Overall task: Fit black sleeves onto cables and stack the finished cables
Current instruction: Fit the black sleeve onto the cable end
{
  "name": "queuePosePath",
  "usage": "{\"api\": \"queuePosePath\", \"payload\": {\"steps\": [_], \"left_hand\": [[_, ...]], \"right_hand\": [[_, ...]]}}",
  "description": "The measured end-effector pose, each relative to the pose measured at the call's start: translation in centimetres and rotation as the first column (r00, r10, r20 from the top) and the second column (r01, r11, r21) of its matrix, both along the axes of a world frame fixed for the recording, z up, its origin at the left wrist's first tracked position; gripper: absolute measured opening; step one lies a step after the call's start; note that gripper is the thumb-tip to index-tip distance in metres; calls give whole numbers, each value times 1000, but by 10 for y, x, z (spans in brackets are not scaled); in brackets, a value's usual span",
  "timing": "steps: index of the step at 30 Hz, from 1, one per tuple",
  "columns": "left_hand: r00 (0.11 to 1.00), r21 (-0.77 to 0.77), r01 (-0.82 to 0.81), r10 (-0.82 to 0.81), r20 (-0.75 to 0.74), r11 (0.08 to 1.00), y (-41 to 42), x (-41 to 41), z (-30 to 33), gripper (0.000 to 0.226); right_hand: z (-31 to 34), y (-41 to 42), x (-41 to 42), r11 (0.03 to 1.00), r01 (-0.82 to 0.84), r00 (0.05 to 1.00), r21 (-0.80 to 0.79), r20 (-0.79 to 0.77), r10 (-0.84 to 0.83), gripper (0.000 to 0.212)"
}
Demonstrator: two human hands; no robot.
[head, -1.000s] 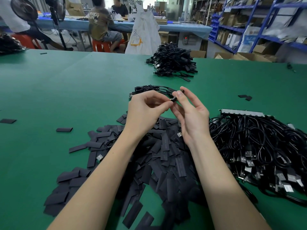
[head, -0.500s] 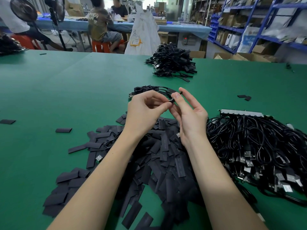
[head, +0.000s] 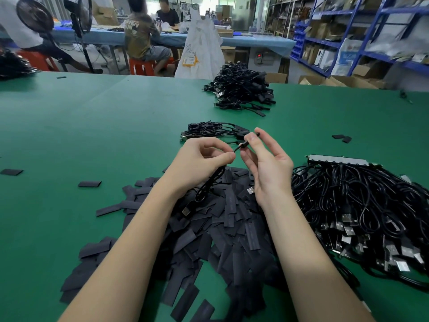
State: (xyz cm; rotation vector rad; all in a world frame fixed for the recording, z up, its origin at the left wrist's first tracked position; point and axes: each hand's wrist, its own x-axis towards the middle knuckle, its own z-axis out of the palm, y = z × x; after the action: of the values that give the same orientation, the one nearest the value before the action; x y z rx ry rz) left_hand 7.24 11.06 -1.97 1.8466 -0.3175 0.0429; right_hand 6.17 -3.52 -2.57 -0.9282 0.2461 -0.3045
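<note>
Cable hangs from the left hand, whose thumb and forefinger pinch it just above the sleeve pile; its USB plug dangles over the sleeves. The right hand pinches the cable's other end, a sleeve, between thumb and forefinger, the rest of that grip loosely spread. Unfinished cables lie right on the green surface, a small stack just beyond the hands, a bigger heap farther off.
</note>
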Motion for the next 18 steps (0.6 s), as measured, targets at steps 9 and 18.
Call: {"api": "queuePosePath", "payload": {"steps": [9, 18], "left_hand": [[999, -10, -28, 28, 33, 1000, -2, 0, -2, 5], [985, -213, -169, 175, 6, 962, 7, 4, 18, 8]], "right_hand": [[0, 3, -1, 1000, 5, 1000, -9, 5, -5, 22], [7, -14, -3, 998, -55, 998, -41, -1, 55, 10]]}}
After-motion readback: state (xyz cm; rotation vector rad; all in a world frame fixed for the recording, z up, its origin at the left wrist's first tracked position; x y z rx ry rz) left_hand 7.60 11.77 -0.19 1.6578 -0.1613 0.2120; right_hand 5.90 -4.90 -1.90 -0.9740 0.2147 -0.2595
